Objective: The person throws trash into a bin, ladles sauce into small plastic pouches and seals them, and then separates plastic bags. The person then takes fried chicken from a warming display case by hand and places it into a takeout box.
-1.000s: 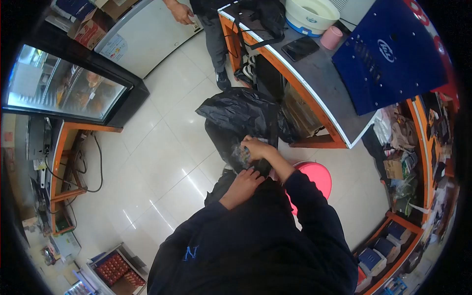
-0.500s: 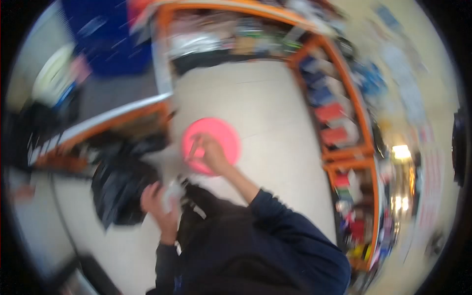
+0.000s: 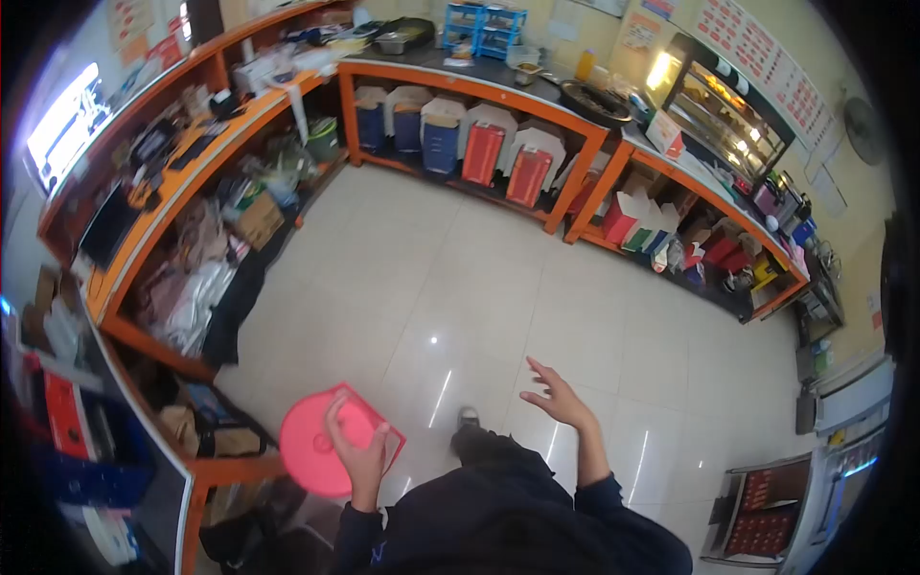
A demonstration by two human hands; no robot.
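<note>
- Pink round object (image 3: pixel 305 446): lower left of frame, near the corner of the orange-edged counter (image 3: pixel 239 469); angular pink edge on its right side
- Left hand (image 3: pixel 365 466): partly over the pink object in view; thumb and fingers wide apart, nothing seen between them; contact cannot be told
- Right hand (image 3: pixel 565 405): lower centre-right, above the floor (image 3: pixel 479 297); fingers spread, nothing seen in it
- Handling, judged: a rim hold should steady the pink object better than pressing its broad face; clearance from the counter corner matters
</note>
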